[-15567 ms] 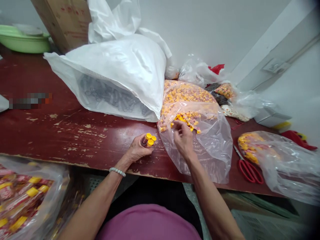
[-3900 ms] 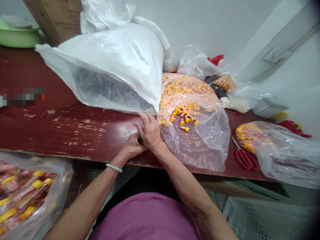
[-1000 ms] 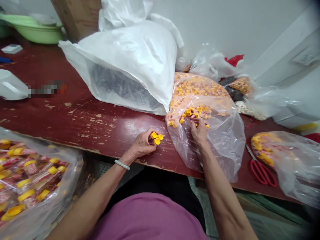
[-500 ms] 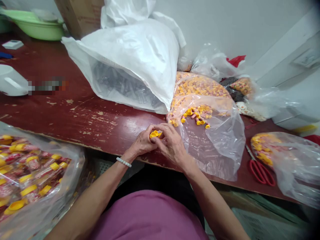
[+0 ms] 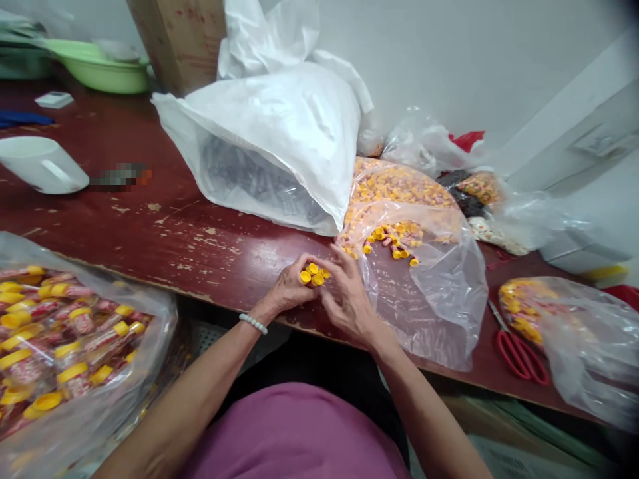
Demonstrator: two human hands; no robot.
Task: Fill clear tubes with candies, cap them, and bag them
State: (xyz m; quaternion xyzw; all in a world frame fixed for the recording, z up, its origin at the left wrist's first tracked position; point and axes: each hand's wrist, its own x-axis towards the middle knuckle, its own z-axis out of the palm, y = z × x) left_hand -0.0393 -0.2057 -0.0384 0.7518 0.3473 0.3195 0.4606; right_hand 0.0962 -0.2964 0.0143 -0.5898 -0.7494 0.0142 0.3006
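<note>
My left hand [image 5: 289, 286], with a beaded bracelet at the wrist, is closed around several yellow-capped pieces [image 5: 313, 274], caps facing up. Beside it my right hand [image 5: 349, 293] has its fingers apart, the fingertips close to the right side of the caps. Just beyond my right hand lies a clear plastic bag [image 5: 439, 299] with many yellow-capped pieces inside, some loose at its mouth [image 5: 397, 243]. A large white sack [image 5: 279, 113] lies open behind my hands, showing clear tubes [image 5: 249, 176].
At the left is a bag of tubes with yellow caps [image 5: 74, 346]. Red-handled scissors [image 5: 522, 356] and another plastic bag [image 5: 529, 309] lie at the right. A white cup [image 5: 42, 165], a green basin [image 5: 100, 66] and a cardboard box [image 5: 184, 46] stand toward the back.
My right hand's fingers have spread and drawn back a little from the bundle, so more yellow caps show in my left hand. The view has shifted slightly.
</note>
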